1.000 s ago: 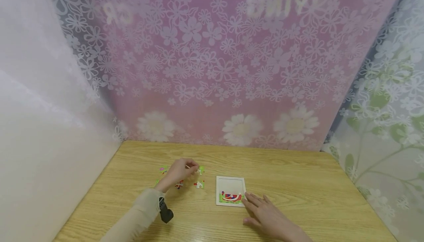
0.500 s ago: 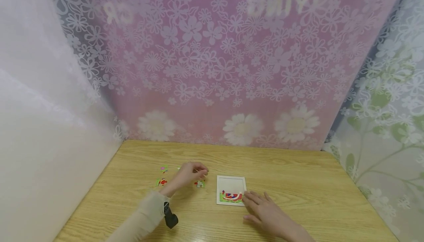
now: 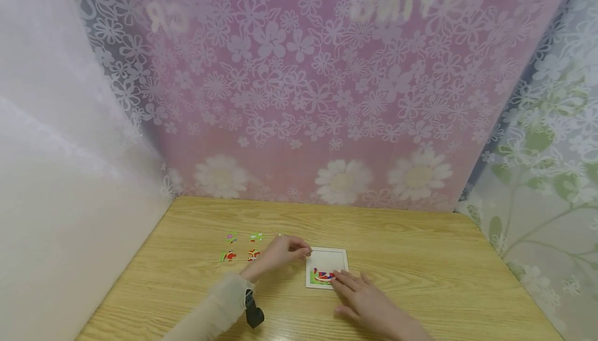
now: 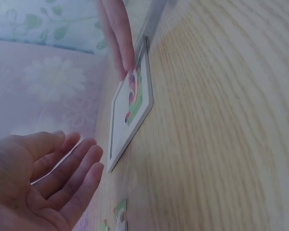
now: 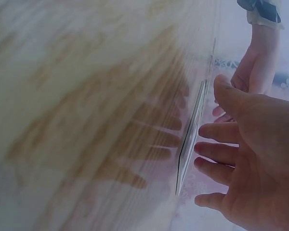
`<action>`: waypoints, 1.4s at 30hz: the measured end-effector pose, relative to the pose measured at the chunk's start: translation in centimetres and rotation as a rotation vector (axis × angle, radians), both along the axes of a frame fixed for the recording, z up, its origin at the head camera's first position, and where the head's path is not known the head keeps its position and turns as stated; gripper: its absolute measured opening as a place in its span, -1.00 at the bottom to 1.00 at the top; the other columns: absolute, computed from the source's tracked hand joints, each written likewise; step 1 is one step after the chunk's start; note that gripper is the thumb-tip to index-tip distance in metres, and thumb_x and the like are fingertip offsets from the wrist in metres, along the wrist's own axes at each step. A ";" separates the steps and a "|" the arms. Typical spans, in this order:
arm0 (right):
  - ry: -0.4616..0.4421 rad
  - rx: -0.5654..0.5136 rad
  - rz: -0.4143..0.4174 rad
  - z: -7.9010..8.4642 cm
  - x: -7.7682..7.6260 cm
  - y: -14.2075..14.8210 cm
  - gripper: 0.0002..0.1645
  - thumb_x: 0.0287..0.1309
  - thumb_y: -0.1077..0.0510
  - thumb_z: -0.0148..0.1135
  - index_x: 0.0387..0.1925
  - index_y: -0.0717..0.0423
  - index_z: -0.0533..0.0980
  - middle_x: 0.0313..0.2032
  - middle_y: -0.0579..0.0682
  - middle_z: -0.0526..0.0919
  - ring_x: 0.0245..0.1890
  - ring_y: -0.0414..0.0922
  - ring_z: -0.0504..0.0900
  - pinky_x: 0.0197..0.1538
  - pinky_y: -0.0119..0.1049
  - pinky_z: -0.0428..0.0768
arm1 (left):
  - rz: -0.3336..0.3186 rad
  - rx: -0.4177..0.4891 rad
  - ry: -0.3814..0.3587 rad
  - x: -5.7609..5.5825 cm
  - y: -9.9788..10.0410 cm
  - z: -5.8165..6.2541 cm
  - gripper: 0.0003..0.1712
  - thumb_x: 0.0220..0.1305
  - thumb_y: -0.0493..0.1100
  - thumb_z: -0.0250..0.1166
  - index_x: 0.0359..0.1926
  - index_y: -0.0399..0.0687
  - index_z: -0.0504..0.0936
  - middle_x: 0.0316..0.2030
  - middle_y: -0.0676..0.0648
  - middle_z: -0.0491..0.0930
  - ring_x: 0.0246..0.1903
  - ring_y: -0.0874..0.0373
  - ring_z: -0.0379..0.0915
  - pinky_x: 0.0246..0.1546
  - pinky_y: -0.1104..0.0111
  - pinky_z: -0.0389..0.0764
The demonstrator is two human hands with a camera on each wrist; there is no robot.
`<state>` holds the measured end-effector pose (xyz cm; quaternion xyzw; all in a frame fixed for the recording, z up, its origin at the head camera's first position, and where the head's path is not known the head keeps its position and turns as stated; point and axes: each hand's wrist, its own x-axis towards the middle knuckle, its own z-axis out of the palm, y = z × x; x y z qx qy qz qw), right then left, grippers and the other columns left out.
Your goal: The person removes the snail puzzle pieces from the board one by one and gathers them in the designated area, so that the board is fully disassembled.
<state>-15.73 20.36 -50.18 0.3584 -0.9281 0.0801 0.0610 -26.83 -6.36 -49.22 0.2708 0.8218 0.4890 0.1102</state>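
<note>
A square white puzzle frame (image 3: 327, 251) lies on the table, with joined colorful puzzle pieces (image 3: 323, 276) along its near side. My left hand (image 3: 282, 253) is beside the frame's far left corner, fingers loosely bent. In the left wrist view nothing shows in its grasp, and I cannot tell whether the fingertips touch the frame. Reaching from the right, my right hand (image 3: 366, 298) has straight fingers over the frame's near right corner and covers part of the joined pieces. Loose puzzle pieces, such as a red one (image 3: 254, 255), lie left of my left hand.
More loose pieces lie at the left, among them a pink and green one (image 3: 231, 237) and a green and white one (image 3: 256, 237). The left wrist view shows pieces (image 4: 121, 215) near the frame. A flowered pink backdrop (image 3: 299, 97) stands behind the wooden table (image 3: 397, 242).
My left hand has moved right, from the loose pieces to the frame's far left corner. The right hand has shifted slightly left, its fingers further over the frame.
</note>
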 end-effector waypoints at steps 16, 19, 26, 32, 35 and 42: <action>-0.059 0.041 -0.004 -0.2 -0.1 -0.3 -0.22 0.49 -0.29 -0.05 0.39 0.22 0.41 0.43 0.15 0.37 0.41 0.11 0.37 0.35 0.27 0.34 | -0.041 -0.082 0.057 -0.1 1.7 -0.5 -0.81 0.45 -0.14 0.28 -0.12 -0.12 0.78 -0.23 0.03 0.75 -0.31 0.37 0.62 -0.30 0.49 0.63; -0.059 0.045 -0.005 -0.1 0.0 -0.3 -0.22 0.49 -0.29 -0.05 0.40 0.21 0.40 0.43 0.15 0.37 0.41 0.10 0.37 0.34 0.27 0.34 | -0.043 -0.112 0.052 0.0 1.8 -0.5 -0.80 0.45 -0.12 0.28 -0.12 -0.10 0.78 -0.24 0.06 0.75 -0.32 0.39 0.59 -0.30 0.49 0.61; 0.027 0.037 0.028 -0.2 0.2 -0.3 -0.26 0.48 -0.24 0.03 0.36 0.25 0.44 0.39 0.19 0.43 0.36 0.11 0.44 0.26 0.28 0.43 | -0.053 -0.181 0.029 0.1 2.0 -0.4 -0.78 0.45 -0.07 0.29 -0.14 -0.08 0.78 -0.32 0.13 0.71 -0.38 0.38 0.53 -0.37 0.47 0.54; 0.058 0.059 0.039 -0.3 0.2 -0.3 -0.24 0.47 -0.26 0.03 0.35 0.25 0.44 0.38 0.19 0.43 0.35 0.10 0.46 0.23 0.25 0.48 | -0.049 -0.224 0.037 0.1 2.4 0.0 -0.79 0.43 -0.09 0.30 -0.19 -0.09 0.80 -0.41 0.09 0.70 -0.49 0.35 0.46 -0.49 0.49 0.45; 0.029 0.066 0.031 -0.2 0.2 -0.4 -0.23 0.47 -0.27 0.01 0.37 0.25 0.42 0.40 0.19 0.41 0.37 0.10 0.44 0.25 0.24 0.46 | -0.038 -0.233 0.044 0.2 2.5 0.2 -0.81 0.43 -0.13 0.31 -0.23 -0.11 0.80 -0.45 0.04 0.70 -0.54 0.35 0.43 -0.52 0.51 0.41; 0.028 0.067 0.025 0.0 0.3 -0.5 -0.22 0.47 -0.27 0.00 0.37 0.27 0.42 0.39 0.20 0.41 0.36 0.09 0.44 0.24 0.25 0.46 | -0.020 -0.247 0.052 0.5 2.9 0.5 -0.82 0.41 -0.15 0.32 -0.29 -0.12 0.79 -0.49 0.06 0.70 -0.56 0.38 0.44 -0.53 0.53 0.41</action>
